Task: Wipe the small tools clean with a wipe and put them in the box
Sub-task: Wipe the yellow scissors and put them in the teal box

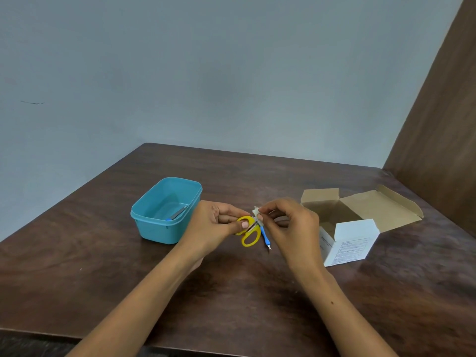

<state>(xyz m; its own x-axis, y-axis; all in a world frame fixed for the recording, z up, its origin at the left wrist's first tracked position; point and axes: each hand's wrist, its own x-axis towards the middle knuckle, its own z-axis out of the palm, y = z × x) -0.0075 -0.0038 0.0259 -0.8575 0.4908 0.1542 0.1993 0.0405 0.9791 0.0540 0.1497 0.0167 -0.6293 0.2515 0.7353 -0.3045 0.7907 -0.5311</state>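
The scissors' (pixel 249 231) blades are hidden under the wipe (pixel 257 215) and right-hand fingers (pixel 265 212), and the carton's (pixel 353 243) print is too small to read.

You have a dark brown wood-grain counter (pixel 231 292) filling the lower half of the frame, its far edge running from the centre to the right. Behind it, a plain grey-blue wall (pixel 206 73) covers the upper part, with a small dark mark (pixel 33 102) at the left. Along the right edge of the frame stands a brown wooden panel (pixel 443 112), slanting up from the counter's far right corner to the top.
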